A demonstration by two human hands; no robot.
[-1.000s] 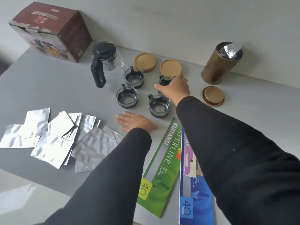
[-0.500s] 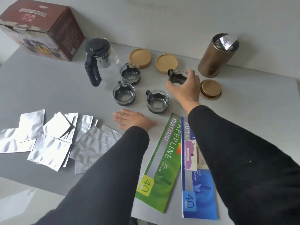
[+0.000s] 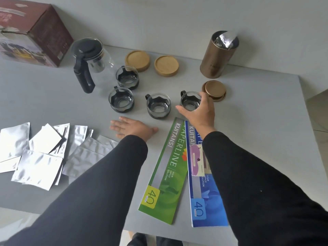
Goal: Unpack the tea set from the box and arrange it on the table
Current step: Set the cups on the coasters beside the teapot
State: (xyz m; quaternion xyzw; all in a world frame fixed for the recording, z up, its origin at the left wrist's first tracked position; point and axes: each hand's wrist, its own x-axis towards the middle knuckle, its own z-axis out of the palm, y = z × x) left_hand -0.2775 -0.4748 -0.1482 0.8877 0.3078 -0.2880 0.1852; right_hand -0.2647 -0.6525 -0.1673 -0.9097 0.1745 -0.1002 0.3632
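My right hand (image 3: 199, 110) grips a small glass cup (image 3: 190, 102) with a black holder, which stands on the grey table (image 3: 44, 96) right of centre. A second cup (image 3: 158, 106) stands just left of it, a third (image 3: 121, 99) further left, and one more cup (image 3: 127, 77) behind them. The glass teapot (image 3: 92, 63) with a black lid and handle stands at the back left. Two bamboo coasters (image 3: 137, 60) (image 3: 166, 65) lie behind the cups. The dark red box (image 3: 30, 32) sits in the far left corner. My left hand (image 3: 132, 127) lies flat and open on the table.
A bronze canister (image 3: 217, 55) with foil inside stands at the back right, its lid (image 3: 214, 90) lying beside my right hand. Several silver foil pouches (image 3: 40, 150) lie at the left. A green paper pack (image 3: 168, 167) and a blue paper pack (image 3: 202, 196) lie near the front.
My right hand took hold of the back right cup and drew it toward me and to the right, setting it in line with the front cups. My left hand stayed flat.
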